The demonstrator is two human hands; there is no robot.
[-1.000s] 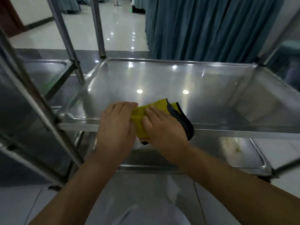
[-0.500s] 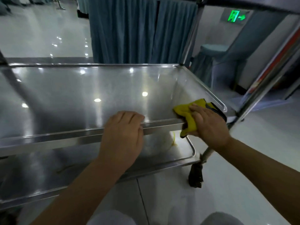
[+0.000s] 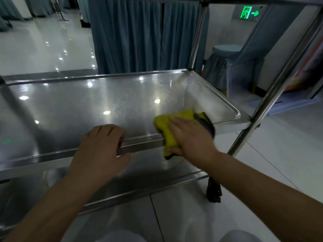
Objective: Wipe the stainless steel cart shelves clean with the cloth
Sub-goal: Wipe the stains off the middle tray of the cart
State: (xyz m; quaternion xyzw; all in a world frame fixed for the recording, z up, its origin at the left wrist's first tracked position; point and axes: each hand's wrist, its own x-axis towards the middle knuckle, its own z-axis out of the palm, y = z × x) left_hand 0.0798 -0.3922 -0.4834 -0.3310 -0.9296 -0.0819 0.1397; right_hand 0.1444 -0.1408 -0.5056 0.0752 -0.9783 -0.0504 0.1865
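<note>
Stainless steel middle shelf (image 3: pixel 87 105) of a cart, with a yellow cloth (image 3: pixel 164 123) drawn over its front rim (image 3: pixel 143 143) towards the right end.

Half a second ago the cloth sat hard against the right front corner (image 3: pixel 236 114); now it lies a little left of it, bare rim showing between. A second ago both hands were side by side on it, further left. The right hand (image 3: pixel 192 137) presses flat fingers on top, its thumb tucked under the rim and pinching the hanging flap. The left hand (image 3: pixel 101 147) has stayed curled over the rim, gripping it near the cloth. The cloth's long axis runs along the rim, its dark grey edge pointing at the corner and a yellow flap drooping above the lower shelf (image 3: pixel 148 173).
</note>
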